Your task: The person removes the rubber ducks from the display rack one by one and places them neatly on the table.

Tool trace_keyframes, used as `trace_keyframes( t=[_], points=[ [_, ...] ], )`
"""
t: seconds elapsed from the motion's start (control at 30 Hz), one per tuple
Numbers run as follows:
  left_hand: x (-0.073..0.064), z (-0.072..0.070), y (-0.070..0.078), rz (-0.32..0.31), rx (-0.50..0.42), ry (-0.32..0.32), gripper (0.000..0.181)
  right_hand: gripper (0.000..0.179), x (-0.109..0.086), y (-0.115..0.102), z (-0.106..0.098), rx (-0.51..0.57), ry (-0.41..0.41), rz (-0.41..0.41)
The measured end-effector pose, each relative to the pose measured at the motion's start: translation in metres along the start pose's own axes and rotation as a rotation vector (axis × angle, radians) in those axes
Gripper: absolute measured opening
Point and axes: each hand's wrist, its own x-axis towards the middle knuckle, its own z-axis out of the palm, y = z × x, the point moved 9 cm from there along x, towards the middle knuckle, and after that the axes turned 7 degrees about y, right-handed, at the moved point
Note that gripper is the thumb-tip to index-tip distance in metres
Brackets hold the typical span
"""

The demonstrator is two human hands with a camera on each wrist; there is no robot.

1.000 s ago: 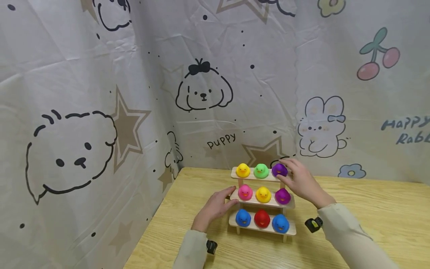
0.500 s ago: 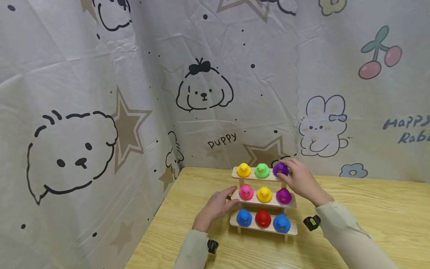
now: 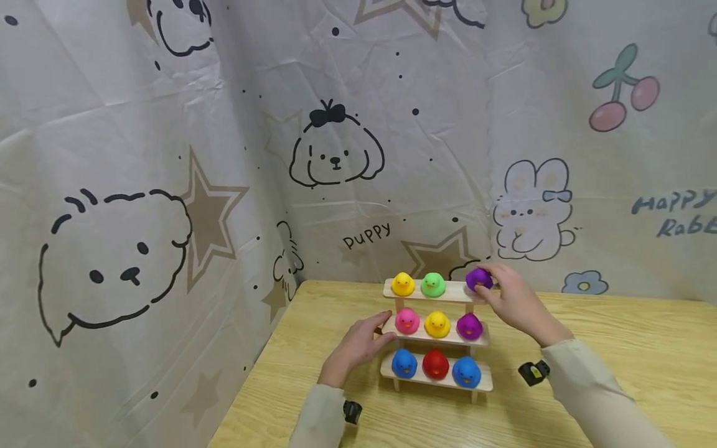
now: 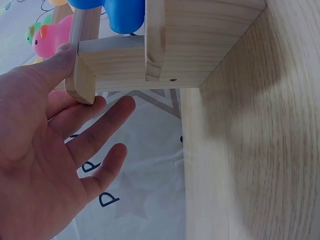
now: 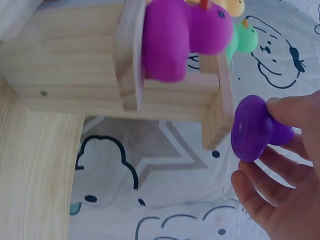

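Note:
A three-tier wooden display stand (image 3: 455,290) bears small rubber ducks. My right hand (image 3: 521,311) pinches a purple rubber duck (image 3: 478,278) at the top shelf's right end. In the right wrist view that duck (image 5: 252,131) is off the shelf, its flat base facing the board. My left hand (image 3: 355,350) grips the left end of the middle shelf; in the left wrist view the thumb lies on the board's edge (image 4: 82,82) and the other fingers spread below. Beside the held duck's shelf space sit a green duck (image 3: 433,285) and a yellow duck (image 3: 403,284).
The middle shelf holds pink (image 3: 407,320), yellow (image 3: 437,324) and purple (image 3: 470,326) ducks. Two blue ducks flank a red duck (image 3: 435,364) on the bottom shelf. The stand is on a wooden table (image 3: 627,348), with a printed cloth (image 3: 448,174) hanging behind and at left.
My right hand has moved right with the purple duck, from its place beside the green duck to the top shelf's right end. My left hand stays on the stand.

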Motion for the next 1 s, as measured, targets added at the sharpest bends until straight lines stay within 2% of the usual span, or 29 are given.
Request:
trace_keyframes(
  t=[0.27,0.5,0.63,0.87,1.0],
  points=[
    [0.001,0.000,-0.001,-0.011,-0.006,-0.007,0.056,0.037,-0.007,0.008,-0.022,-0.013,0.040,-0.048],
    [-0.001,0.000,-0.001,-0.023,-0.007,-0.011,0.056,0.035,-0.019,0.023,-0.034,-0.040,0.030,-0.053],
    [-0.002,0.000,-0.002,-0.021,-0.009,-0.009,0.056,0.032,-0.026,0.033,-0.035,-0.057,0.015,-0.043],
    [-0.002,0.000,-0.002,-0.028,-0.015,-0.015,0.057,0.033,-0.039,0.057,-0.029,-0.083,-0.055,0.034],
    [-0.003,0.000,0.000,-0.025,-0.017,-0.015,0.057,0.033,-0.046,0.067,-0.026,-0.086,-0.082,0.042]
  ],
)
